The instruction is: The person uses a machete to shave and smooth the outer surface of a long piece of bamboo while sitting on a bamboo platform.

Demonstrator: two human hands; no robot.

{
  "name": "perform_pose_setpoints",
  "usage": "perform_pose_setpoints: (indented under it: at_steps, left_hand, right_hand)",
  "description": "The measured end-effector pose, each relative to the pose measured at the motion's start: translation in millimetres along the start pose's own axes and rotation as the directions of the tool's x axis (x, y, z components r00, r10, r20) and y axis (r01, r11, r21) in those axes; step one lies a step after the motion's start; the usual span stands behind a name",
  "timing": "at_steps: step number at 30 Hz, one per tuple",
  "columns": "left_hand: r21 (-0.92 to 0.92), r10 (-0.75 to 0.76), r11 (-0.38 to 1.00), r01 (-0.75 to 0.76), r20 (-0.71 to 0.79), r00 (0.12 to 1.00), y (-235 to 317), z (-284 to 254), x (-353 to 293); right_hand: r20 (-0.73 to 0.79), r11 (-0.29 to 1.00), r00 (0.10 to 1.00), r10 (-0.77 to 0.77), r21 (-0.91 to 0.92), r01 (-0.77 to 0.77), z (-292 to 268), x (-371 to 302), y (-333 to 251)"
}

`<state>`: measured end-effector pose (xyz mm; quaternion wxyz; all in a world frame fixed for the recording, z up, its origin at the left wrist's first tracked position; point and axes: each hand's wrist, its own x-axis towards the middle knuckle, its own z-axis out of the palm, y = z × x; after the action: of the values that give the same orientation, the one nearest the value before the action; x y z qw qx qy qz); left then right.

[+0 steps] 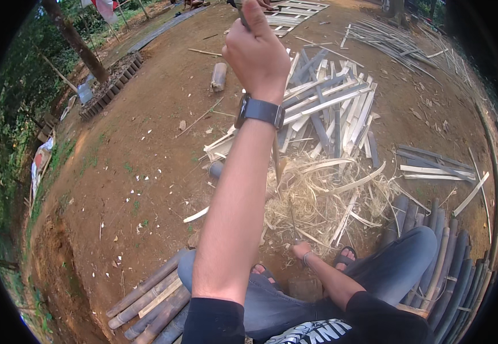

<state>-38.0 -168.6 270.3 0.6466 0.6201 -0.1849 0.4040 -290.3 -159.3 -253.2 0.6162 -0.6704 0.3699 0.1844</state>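
My left arm, with a dark watch (pixel 260 112) at the wrist, reaches up across the middle. My left hand (pixel 256 57) is closed, thumb upward, around a thin dark strip (pixel 242 18), likely bamboo; most of it is hidden by the hand. Low in front of me, between my knees, my right hand (pixel 301 250) is closed on a knife (pixel 294 221), whose narrow blade points away from me. Beyond the blade lies a heap of pale curled shavings (pixel 323 189). A slender strip (pixel 276 157) shows beside my left forearm, above the shavings.
Split bamboo strips (pixel 341 109) are piled behind the shavings. Bamboo poles lie to my left (pixel 146 304) and right (pixel 444 269). A short bamboo piece (pixel 218 77) rests on bare soil. A small wooden block (pixel 305 288) stands between my feet. Farther off is a slatted bamboo frame (pixel 295 17).
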Motion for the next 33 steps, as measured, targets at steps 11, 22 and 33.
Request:
perform_pose_setpoints:
  at_steps: [11,22,33]
  left_hand:
    - [-0.198,-0.196,0.938,0.283,0.368,0.909,-68,-75,-15]
    - [-0.173,-0.42,0.86,0.479,0.291,0.86,-126,-66,-119]
    - [-0.106,-0.471,0.814,0.571,0.453,0.757,-115,-19,-140]
  right_hand:
    - [0.046,0.936,0.937,-0.346,0.081,0.341,-58,-87,-195]
    - [-0.223,0.66,0.65,-0.726,-0.49,0.569,-217,-186,-241]
    - [-0.473,0.691,0.508,-0.72,-0.416,0.591,-252,-200,-211]
